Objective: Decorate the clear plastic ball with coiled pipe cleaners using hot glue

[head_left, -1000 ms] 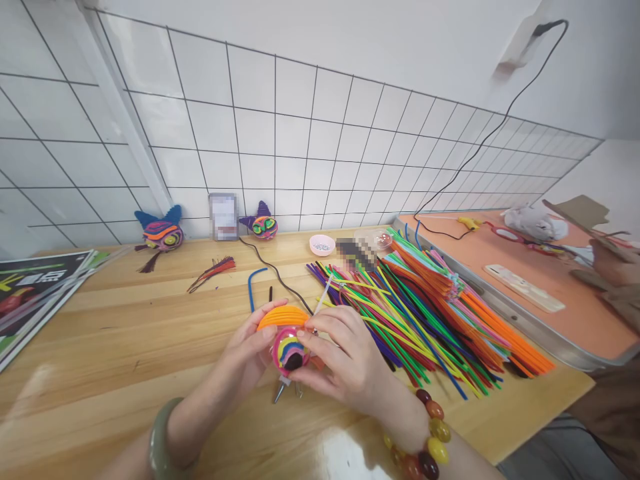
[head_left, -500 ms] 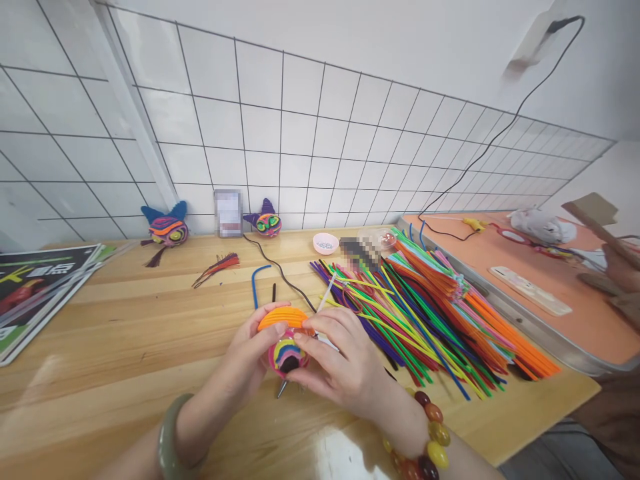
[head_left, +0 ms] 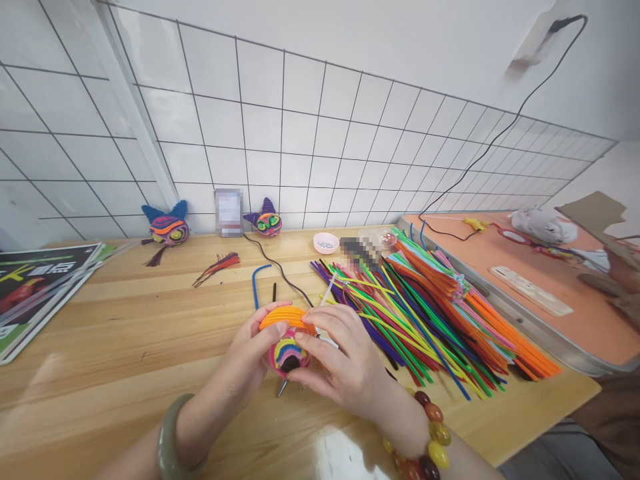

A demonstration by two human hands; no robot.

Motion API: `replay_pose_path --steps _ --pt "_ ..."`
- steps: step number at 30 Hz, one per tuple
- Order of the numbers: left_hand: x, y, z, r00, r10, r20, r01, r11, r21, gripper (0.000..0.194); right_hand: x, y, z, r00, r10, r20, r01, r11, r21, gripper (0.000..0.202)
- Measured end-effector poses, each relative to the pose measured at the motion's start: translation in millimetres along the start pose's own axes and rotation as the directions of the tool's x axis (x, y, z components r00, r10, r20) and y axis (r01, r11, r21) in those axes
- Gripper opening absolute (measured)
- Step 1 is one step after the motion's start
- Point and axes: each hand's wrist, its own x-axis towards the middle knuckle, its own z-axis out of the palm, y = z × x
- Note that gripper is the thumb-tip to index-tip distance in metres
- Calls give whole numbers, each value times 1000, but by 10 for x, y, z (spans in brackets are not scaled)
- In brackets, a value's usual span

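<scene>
Between my two hands, just above the wooden table, is a round pipe-cleaner ornament point(head_left: 289, 350). Its front has curved bands of yellow, blue and pink around a black patch, and an orange ridged piece point(head_left: 286, 318) covers the top. My left hand point(head_left: 255, 343) is closed round the left side, thumb on the orange piece's lower edge. My right hand point(head_left: 340, 350) grips the right side, fingertips on the orange edge and the front. A thin metal tip point(head_left: 283, 388) shows beneath; the rest of that tool is hidden. A blue pipe cleaner point(head_left: 255, 287) lies just beyond my hands.
Several coloured pipe cleaners point(head_left: 425, 320) spread across the right. A pink bowl point(head_left: 326, 244) of small beads sits behind. Two finished ornaments, one blue-eared point(head_left: 169, 227), one purple-eared point(head_left: 269, 220), stand by the tiled wall. Magazines point(head_left: 45, 287) lie left; another person's hand point(head_left: 623, 277) is far right.
My hands and the ornament stay almost in place. At the far right, the other person's brown cardboard piece has shifted and tilted a little.
</scene>
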Motion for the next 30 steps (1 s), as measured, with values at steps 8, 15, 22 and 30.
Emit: replay_pose_path --steps 8,15,22,30 --pt "-8 18 22 1000 -22 6 22 999 -23 44 8 -4 -1 1000 -2 -25 2 1000 -6 30" --pt "-31 27 43 999 -54 -4 54 998 -39 48 10 -7 -11 1000 5 -9 -5 1000 -11 29" --pt "-17 27 53 998 -62 -1 62 996 -64 45 -1 -5 -2 1000 12 -10 -12 1000 -8 29" --pt "-17 22 47 997 -70 -5 70 995 -71 40 -16 7 6 1000 10 -3 -10 1000 4 31"
